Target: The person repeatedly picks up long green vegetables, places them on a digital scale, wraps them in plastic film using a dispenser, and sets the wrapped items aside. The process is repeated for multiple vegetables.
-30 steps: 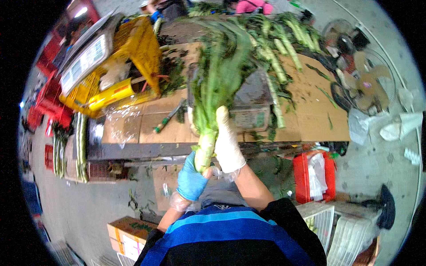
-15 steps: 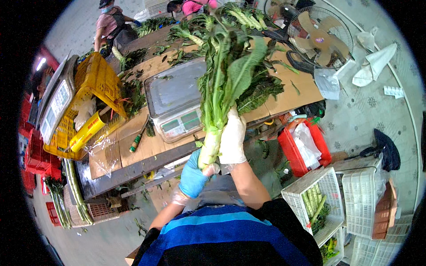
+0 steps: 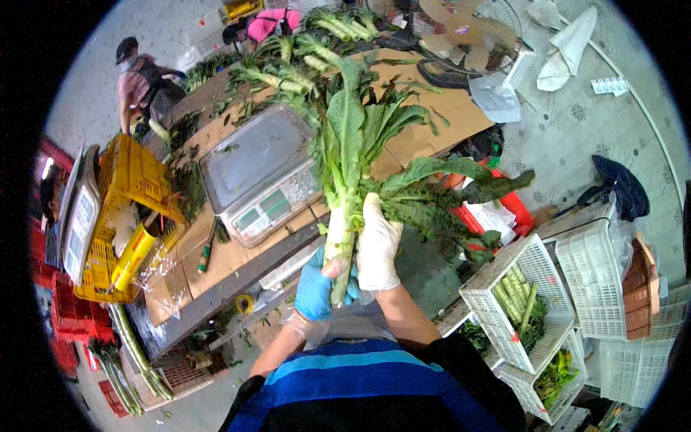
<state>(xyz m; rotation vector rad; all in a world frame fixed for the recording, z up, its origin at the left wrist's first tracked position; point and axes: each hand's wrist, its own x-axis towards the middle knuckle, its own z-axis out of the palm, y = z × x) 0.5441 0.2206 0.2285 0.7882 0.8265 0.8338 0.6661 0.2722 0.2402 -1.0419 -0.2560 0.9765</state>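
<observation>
A celtuce (image 3: 341,234) with a pale stem and long green leaves stands nearly upright in front of me. My left hand (image 3: 314,288), in a blue glove, is closed around the lower end of the stem. My right hand (image 3: 379,248), gloved in white, grips the plant's right side where the leaves begin, its thumb pointing up. Several leaves (image 3: 432,180) bend out to the right above this hand. Just beyond the plant, on the cardboard-covered table, sits a grey weighing scale (image 3: 259,155).
To the left, a yellow crate (image 3: 119,169) stands by a green-handled tool (image 3: 204,258). More celtuce (image 3: 281,81) lies at the far side, near two people. A fan (image 3: 464,32) is at far right. White crates (image 3: 515,288) holding vegetables and a red crate (image 3: 520,205) are at right.
Several leaves on the right now splay outward and down, where before they stood bunched with the rest. The stem shows more below the leaves. My whole view has turned somewhat.
</observation>
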